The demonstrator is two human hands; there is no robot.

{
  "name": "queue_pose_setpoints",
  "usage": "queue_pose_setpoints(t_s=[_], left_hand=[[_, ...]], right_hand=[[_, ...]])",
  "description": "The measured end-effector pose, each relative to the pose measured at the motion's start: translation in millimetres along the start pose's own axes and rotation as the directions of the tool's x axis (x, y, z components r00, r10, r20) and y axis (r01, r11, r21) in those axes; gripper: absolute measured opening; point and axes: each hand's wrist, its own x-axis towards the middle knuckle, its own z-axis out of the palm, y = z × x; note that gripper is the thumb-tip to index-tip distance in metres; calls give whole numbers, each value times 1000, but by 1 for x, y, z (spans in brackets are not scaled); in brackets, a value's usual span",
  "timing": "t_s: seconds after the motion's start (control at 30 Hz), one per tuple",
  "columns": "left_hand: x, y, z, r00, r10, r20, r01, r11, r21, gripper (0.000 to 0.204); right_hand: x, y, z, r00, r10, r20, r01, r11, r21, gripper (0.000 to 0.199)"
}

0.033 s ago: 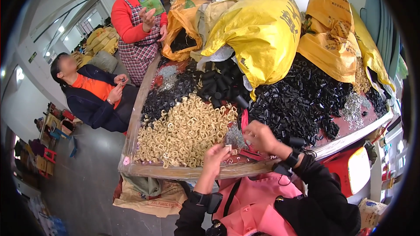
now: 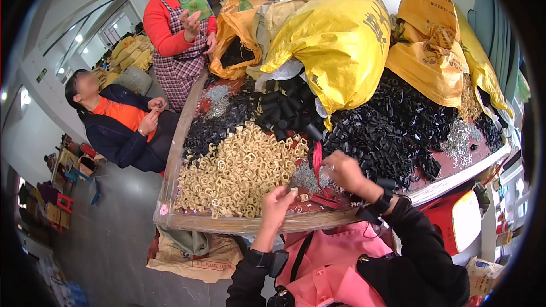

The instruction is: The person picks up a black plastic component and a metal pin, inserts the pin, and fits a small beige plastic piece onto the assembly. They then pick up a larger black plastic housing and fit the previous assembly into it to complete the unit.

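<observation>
Pale plastic piece [image 2: 294,192] sits pinched between thumb and fingertips of the left hand [image 2: 276,203], over the near part of the worktop [image 2: 216,223]. Its small size and shallow hold could let it slip; the edge lies at 6 o'clock, so a drop might end on the pink apron [image 2: 324,276]. Toward 10 o'clock, it could be lost among the beige buckle-shaped pieces [image 2: 239,165], so close in colour. At 1 o'clock, the loose silver metal bits [image 2: 307,178] could scatter if the right hand [image 2: 346,171] brushes them. Farther, at 2 o'clock, black plastic parts [image 2: 381,131] might slide and mix in if the bulging yellow sack [image 2: 341,40] shifts.

The left forearm [image 2: 266,241] points toward 12 o'clock, its hand narrowed around the piece. Beyond it, the right forearm [image 2: 418,227] reaches toward 10 o'clock, fingers bent and gathered beside the silver bits; whether they grip anything, I cannot tell.
</observation>
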Motion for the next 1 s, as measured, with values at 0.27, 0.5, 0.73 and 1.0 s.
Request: queue_pose_setpoints(t_s=[0.27, 0.5, 0.73, 1.0], left_hand=[[2, 32, 28, 969, 239, -56, -192, 879, 437, 18], [9, 12, 21, 999, 29, -40, -31, 999, -44, 18], [0, 31, 29, 993, -117, 18, 117, 946, -304, 20], [-12, 31, 27, 977, -138, 164, 201, 855, -478, 25]], right_hand=[[-10, 80, -3, 940, 321, 117, -234, 853, -466, 18], [-3, 65, -23, 898, 383, 214, -406, 911, 72, 21], [18, -17, -33, 815, 168, 554, -575, 353, 738, 13], [21, -53, -15, 969, -184, 167, 10, 703, 711, 14]])
